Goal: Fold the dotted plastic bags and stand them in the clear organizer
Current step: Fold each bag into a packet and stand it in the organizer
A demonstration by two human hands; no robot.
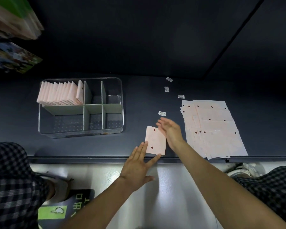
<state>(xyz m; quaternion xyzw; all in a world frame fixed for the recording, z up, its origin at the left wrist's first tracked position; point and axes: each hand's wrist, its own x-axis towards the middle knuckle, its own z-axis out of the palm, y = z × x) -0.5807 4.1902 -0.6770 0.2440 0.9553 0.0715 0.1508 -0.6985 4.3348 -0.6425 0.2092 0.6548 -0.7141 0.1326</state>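
While the left hand (136,164) is pinning the folded bag (155,140) flat, grip wide, the right hand (169,130), equally wide, is best sweeping along its crease.

I'm seeing a dark table (139,96) carrying a clear organizer (120,103) left, a folded bag (155,141) near, loose bags (213,128) right, small labels (166,89) far.

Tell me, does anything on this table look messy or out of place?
Four small barcode labels lie scattered loose on the table, and the unfolded bags sit in a skewed, fanned pile. The organizer looks tidy.
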